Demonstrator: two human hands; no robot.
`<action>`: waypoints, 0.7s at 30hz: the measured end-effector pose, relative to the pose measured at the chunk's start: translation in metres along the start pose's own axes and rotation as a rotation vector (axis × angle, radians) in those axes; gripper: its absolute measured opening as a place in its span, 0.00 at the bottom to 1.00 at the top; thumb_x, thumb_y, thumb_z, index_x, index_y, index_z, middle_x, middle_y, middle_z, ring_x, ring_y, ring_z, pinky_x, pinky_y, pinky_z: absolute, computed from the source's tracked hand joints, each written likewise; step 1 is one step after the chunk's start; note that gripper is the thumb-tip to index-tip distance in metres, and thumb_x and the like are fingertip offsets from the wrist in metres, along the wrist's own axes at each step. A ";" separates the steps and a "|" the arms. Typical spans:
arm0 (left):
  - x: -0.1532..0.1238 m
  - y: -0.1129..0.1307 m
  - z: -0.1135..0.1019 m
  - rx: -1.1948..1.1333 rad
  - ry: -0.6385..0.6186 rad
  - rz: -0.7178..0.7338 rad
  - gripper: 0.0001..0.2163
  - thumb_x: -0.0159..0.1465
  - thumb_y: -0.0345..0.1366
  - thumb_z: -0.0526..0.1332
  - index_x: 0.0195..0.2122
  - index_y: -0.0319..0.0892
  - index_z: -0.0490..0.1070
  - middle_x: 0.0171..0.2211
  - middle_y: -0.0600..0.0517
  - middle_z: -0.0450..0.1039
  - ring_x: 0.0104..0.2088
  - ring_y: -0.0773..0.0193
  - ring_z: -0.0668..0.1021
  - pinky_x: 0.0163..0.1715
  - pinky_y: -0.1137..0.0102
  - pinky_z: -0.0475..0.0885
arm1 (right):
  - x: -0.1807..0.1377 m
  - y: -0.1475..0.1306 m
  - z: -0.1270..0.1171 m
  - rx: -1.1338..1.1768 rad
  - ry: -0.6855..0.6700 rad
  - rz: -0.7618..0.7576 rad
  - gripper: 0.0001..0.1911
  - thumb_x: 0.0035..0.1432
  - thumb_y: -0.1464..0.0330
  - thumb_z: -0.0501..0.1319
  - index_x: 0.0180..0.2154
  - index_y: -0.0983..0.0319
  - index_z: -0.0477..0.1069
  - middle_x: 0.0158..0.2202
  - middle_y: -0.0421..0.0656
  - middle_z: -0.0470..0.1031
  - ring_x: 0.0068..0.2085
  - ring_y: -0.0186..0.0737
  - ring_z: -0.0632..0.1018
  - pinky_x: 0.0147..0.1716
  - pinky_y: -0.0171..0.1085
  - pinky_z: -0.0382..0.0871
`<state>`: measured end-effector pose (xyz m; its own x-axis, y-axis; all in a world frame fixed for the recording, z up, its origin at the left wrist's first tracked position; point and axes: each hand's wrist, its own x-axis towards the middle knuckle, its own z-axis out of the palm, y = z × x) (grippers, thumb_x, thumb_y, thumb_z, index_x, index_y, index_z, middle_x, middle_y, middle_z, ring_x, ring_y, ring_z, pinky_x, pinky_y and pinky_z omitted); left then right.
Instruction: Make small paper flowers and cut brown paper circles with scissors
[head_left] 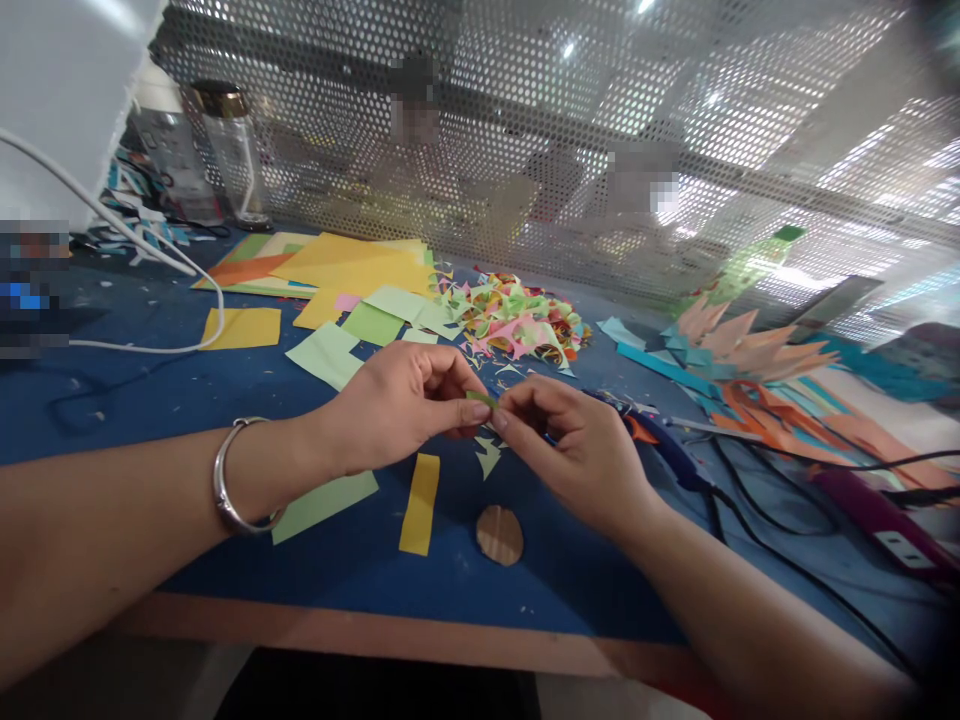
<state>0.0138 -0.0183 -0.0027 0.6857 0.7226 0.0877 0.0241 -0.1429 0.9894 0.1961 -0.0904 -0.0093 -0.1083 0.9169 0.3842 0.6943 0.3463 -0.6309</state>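
My left hand (397, 405), with a silver bangle (229, 480) on its wrist, and my right hand (577, 450) meet above the blue table (150, 390). Both pinch one small green paper strip (481, 399) between thumbs and fingertips. Just below the hands lie a yellow paper strip (420, 503), a light green strip (326, 505), a small pale green scrap (487, 455) and a round brown cardboard disc (499, 535).
Coloured paper sheets (352, 265) and a heap of paper cuttings (517, 320) lie behind the hands. At the right are orange and teal cut shapes (742, 360), black cables (757, 500) and a purple tool (877, 515). A white cable (135, 250) and a jar (232, 150) stand at left. A perforated metal screen (600, 120) backs the table.
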 end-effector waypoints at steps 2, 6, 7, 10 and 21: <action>0.001 -0.002 -0.003 0.102 0.018 0.026 0.05 0.60 0.32 0.66 0.33 0.37 0.72 0.25 0.54 0.75 0.27 0.70 0.75 0.29 0.74 0.71 | 0.001 0.002 -0.001 -0.008 -0.011 0.021 0.08 0.62 0.67 0.59 0.30 0.61 0.70 0.24 0.36 0.64 0.25 0.32 0.65 0.25 0.33 0.59; 0.004 -0.005 -0.011 0.401 0.063 0.072 0.05 0.61 0.34 0.65 0.34 0.38 0.75 0.27 0.53 0.75 0.27 0.69 0.74 0.27 0.73 0.68 | 0.002 0.005 -0.005 -0.024 -0.140 0.039 0.08 0.63 0.68 0.59 0.30 0.61 0.71 0.26 0.38 0.68 0.27 0.32 0.68 0.26 0.32 0.61; 0.005 -0.005 -0.013 0.456 0.070 0.073 0.05 0.62 0.35 0.64 0.34 0.38 0.75 0.28 0.52 0.76 0.27 0.69 0.74 0.28 0.73 0.68 | 0.001 0.005 -0.007 -0.023 -0.203 0.031 0.07 0.63 0.67 0.60 0.31 0.61 0.71 0.27 0.38 0.69 0.27 0.32 0.68 0.26 0.32 0.61; 0.006 -0.005 -0.015 0.561 0.066 0.072 0.07 0.63 0.35 0.62 0.33 0.38 0.76 0.30 0.50 0.78 0.29 0.67 0.75 0.29 0.71 0.68 | -0.003 0.002 -0.011 -0.020 -0.408 -0.006 0.08 0.63 0.65 0.61 0.32 0.61 0.72 0.27 0.38 0.70 0.25 0.31 0.69 0.25 0.31 0.62; 0.006 -0.006 -0.020 0.619 0.073 0.035 0.12 0.61 0.34 0.62 0.46 0.39 0.76 0.34 0.49 0.80 0.35 0.62 0.80 0.36 0.69 0.72 | -0.008 -0.012 -0.019 -0.104 -0.700 0.001 0.09 0.56 0.66 0.69 0.37 0.61 0.72 0.30 0.37 0.72 0.30 0.32 0.71 0.28 0.32 0.63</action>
<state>0.0033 0.0001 -0.0054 0.6427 0.7516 0.1484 0.4344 -0.5171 0.7375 0.2022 -0.1060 0.0081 -0.5152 0.8416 -0.1620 0.7553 0.3566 -0.5499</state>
